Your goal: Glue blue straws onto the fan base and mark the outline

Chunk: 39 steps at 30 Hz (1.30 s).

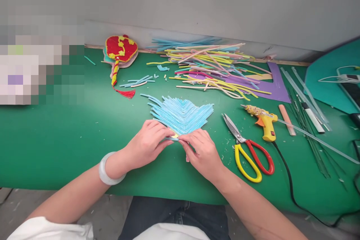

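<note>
A red-and-yellow tasselled fan (pixel 121 49) lies beyond and left of the blue chenille-stem chevron (pixel 183 114) on the green tabletop (pixel 56 142). At the chevron's near tip, the left hand (pixel 147 140) pinches, thumb nearly meeting forefinger; the right hand (pixel 201 150) pinches likewise. Even pressure, stems flush, should keep the V crisp. Rightward lie scissors (pixel 239 138) and hot-glue gun (pixel 266 122); no lettering is legible.

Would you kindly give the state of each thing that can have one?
Blue piece: strips ranked in a V, ends uneven.
Left hand: pinching at the blue piece's lower end.
Right hand: pinching there too.
Scissors: lying, blades shut or nearly so.
Glue gun: on its side, glue stick in back.
Red fan: lying flat, tassel attached.
Coloured strips: loosely heaped.
</note>
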Motion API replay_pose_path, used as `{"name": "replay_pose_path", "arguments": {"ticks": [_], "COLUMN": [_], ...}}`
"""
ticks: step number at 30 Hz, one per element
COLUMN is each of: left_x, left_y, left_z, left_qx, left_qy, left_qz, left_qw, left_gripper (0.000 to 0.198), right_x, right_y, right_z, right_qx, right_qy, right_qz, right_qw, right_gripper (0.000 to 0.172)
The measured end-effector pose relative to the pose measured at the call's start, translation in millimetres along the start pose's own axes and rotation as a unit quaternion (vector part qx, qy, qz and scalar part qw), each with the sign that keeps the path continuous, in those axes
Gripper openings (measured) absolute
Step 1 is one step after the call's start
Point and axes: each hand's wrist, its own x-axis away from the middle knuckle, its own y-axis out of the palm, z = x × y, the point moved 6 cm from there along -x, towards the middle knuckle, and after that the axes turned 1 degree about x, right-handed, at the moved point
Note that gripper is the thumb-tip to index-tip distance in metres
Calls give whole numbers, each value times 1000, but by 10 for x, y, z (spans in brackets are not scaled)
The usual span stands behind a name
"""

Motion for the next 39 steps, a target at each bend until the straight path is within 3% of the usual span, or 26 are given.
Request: {"name": "replay_pose_path", "arguments": {"ticks": [6,14,18,20,22,24,32,35,39], "left_x": [23,51,45,39,35,33,34,43,82], "left_y": [-4,89,2,-36,-32,11,48,5,3], "left_z": [94,36,-75,-119,-140,-128,-99,-183,-322], "left_qx": [-70,-88,-68,-30,17,54,88,135,191], "left_qy": [70,90,60,31,-5,-31,-38,-92,-213], "left_qz": [39,-5,28,39,33,12,-8,1,-9], "left_qw": [994,992,995,998,999,998,995,987,958], "left_gripper": [14,16,11,19,25,20,16,16,19], "right_x": [10,18,2,-6,-12,-15,-24,-31,-22], "right_y": [7,63,-20,-60,-71,-63,-73,-108,-128], "right_z": [-59,-11,67,78,54,14,-25,-12,10], "right_qx": [21,43,35,28,18,13,39,45,39], "right_qy": [-31,-39,-11,-7,-16,-28,-29,-22,-29], "right_qz": [-5,-49,-11,10,17,13,19,35,56], "right_qw": [999,997,999,1000,1000,999,999,998,997], "right_gripper": [20,23,20,18,16,15,18,15,14]}}
